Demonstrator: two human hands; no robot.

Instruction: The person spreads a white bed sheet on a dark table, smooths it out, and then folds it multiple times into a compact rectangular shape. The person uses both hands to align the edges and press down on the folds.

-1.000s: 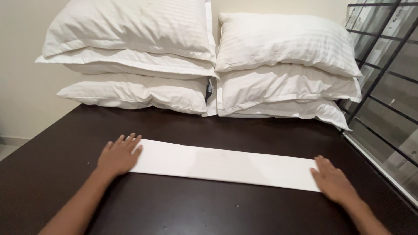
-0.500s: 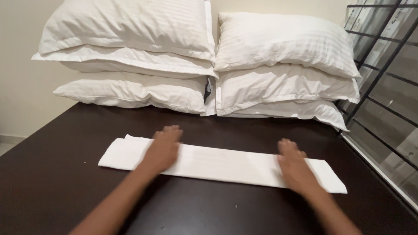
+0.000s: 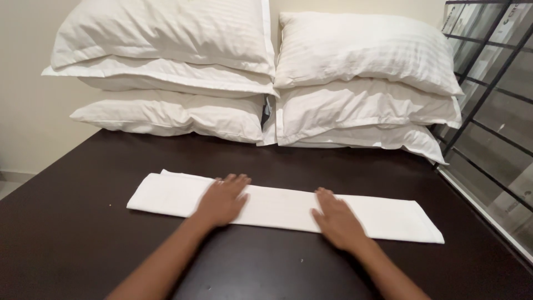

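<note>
A long white cloth (image 3: 277, 205), folded into a narrow strip, lies flat across the dark bed surface (image 3: 78, 244). My left hand (image 3: 222, 199) rests palm down on the strip left of its middle, fingers spread. My right hand (image 3: 336, 219) presses flat on it right of the middle, fingers together and pointing away. Both ends of the strip stick out past my hands. Neither hand grips anything.
Two stacks of white striped pillows (image 3: 166, 72) (image 3: 366, 83) stand at the head of the bed against a cream wall. A black metal window grille (image 3: 488, 94) runs along the right side, close to the bed's edge.
Both hands have slid inward along the strip, from its two ends toward the middle. The cloth itself stays in place.
</note>
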